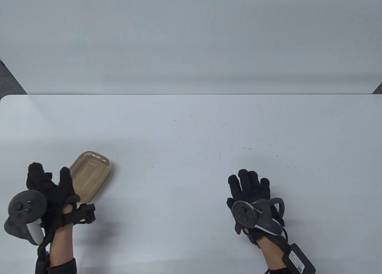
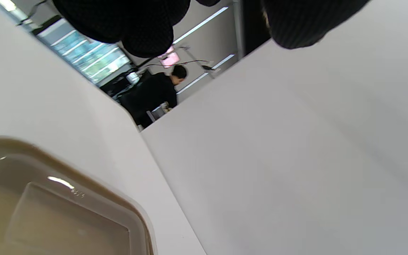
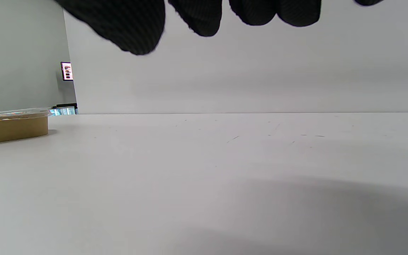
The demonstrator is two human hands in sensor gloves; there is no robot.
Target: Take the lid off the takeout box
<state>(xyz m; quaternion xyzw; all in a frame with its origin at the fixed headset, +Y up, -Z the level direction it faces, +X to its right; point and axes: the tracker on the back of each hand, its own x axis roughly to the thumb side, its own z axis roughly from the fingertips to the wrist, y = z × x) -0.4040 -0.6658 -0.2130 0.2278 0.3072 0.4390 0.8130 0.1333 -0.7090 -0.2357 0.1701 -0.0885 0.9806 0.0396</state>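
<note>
A tan takeout box (image 1: 91,174) with a clear plastic lid (image 1: 89,168) on it lies at the table's left front. It shows in the left wrist view (image 2: 48,209) at the bottom left and in the right wrist view (image 3: 12,127) at the far left. My left hand (image 1: 49,175) is open just left of the box, thumb (image 1: 65,178) by its near left edge; I cannot tell whether it touches. My right hand (image 1: 249,184) is open, fingers spread flat low over the table, far right of the box and holding nothing.
The white table (image 1: 191,137) has a white wall panel (image 1: 191,41) behind its far edge. A person in black (image 2: 154,94) stands far off beyond the panel in the left wrist view.
</note>
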